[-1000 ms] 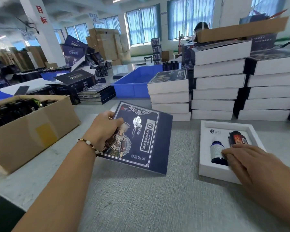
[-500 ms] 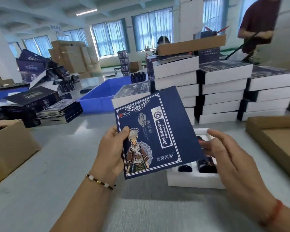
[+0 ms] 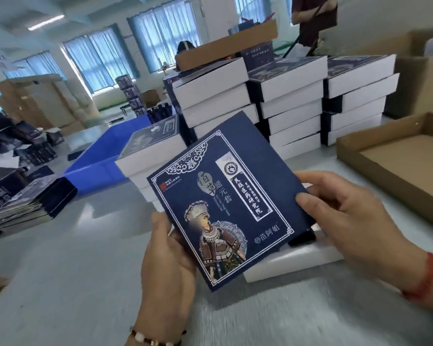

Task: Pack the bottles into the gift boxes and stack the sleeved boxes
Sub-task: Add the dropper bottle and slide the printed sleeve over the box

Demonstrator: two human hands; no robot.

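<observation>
1. I see my left hand [image 3: 166,255] gripping the navy sleeve [image 3: 225,203] at its lower left edge, thumb on the printed face.
2. My right hand [image 3: 348,216] pinches the sleeve's right edge, thumb in front.
3. The sleeve is tilted in the air and blocks most of the white gift box [image 3: 293,263] lying on the grey table [image 3: 60,270] just behind it; only 1 dark bottle [image 3: 301,237] peeks out.
4. Beyond stand stacks of sleeved boxes [image 3: 290,103], a shorter one nearest me.
5. A cardboard tray [image 3: 395,166] lies right, a blue bin [image 3: 103,158] and flat sleeves [image 3: 33,201] left.
</observation>
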